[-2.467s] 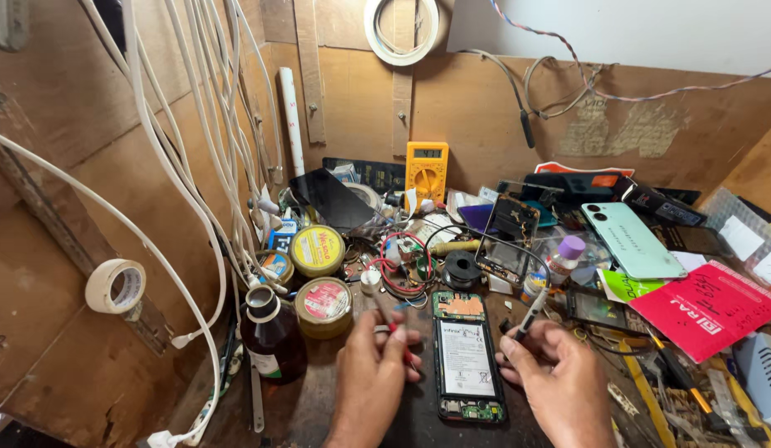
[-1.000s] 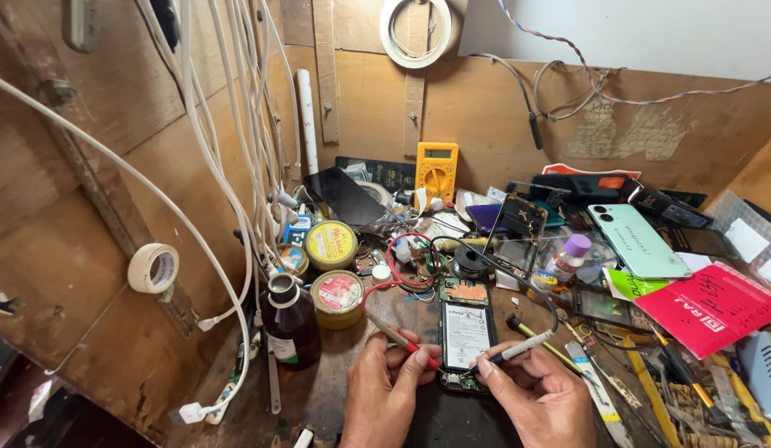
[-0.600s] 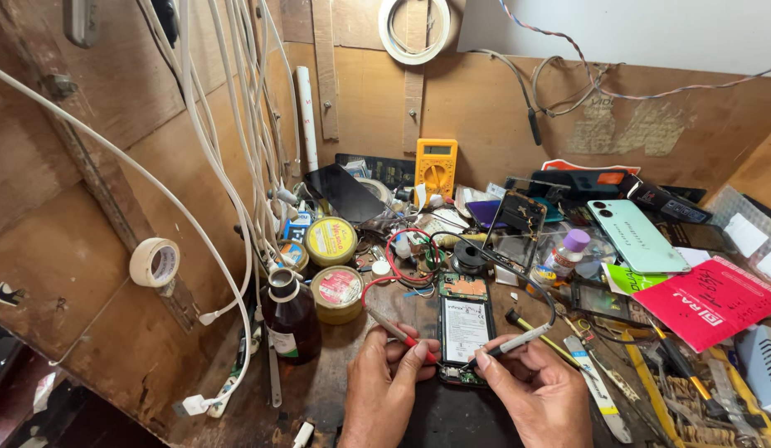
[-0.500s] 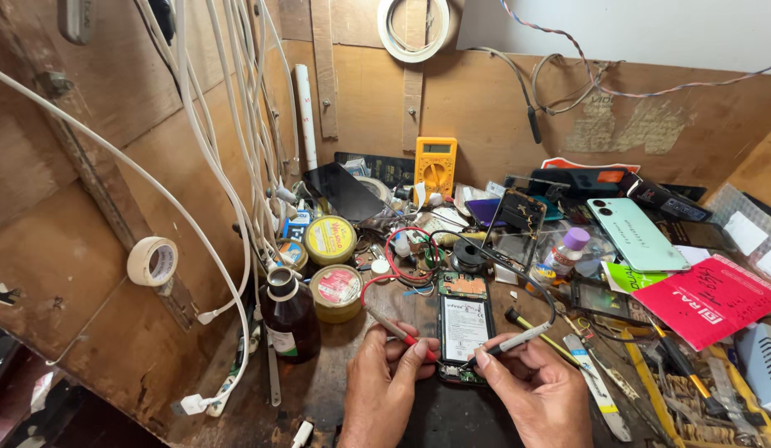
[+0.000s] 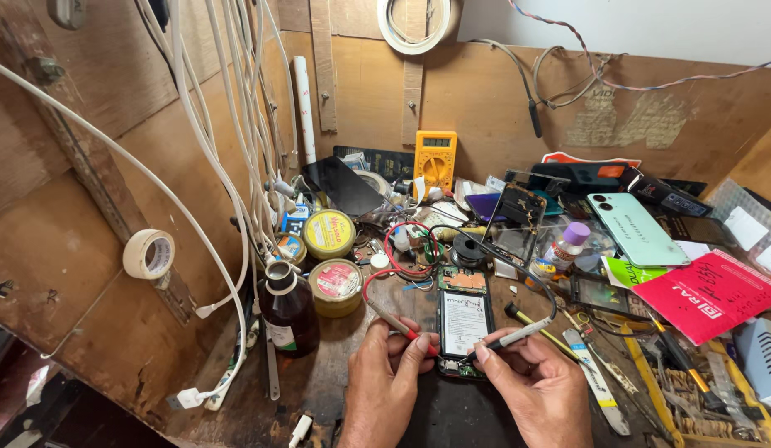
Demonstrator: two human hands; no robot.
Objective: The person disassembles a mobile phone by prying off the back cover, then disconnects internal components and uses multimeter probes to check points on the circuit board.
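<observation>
Evidently a probing check is in hand: the opened phone [image 5: 466, 322], its back off and battery showing, lies flat on the dark workbench [image 5: 335, 382] between the two hands. The left hand [image 5: 388, 383] pinches the red probe [image 5: 395, 322], its tip at the phone's lower left edge; the right hand [image 5: 536, 383] grips the black probe [image 5: 511, 338] like a pen, tip at the lower right. Whether either tip actually touches a contact is too small to tell. Holding both points steady looks like the main demand now. The yellow multimeter [image 5: 435, 159] stands upright well behind, against the wall, with the looped leads [image 5: 406, 249] in between. Just left stand a brown bottle [image 5: 287, 309] and two round tins [image 5: 332, 262]; a mint-green phone [image 5: 637, 229] and a red packet [image 5: 705, 292] lie to the right.
</observation>
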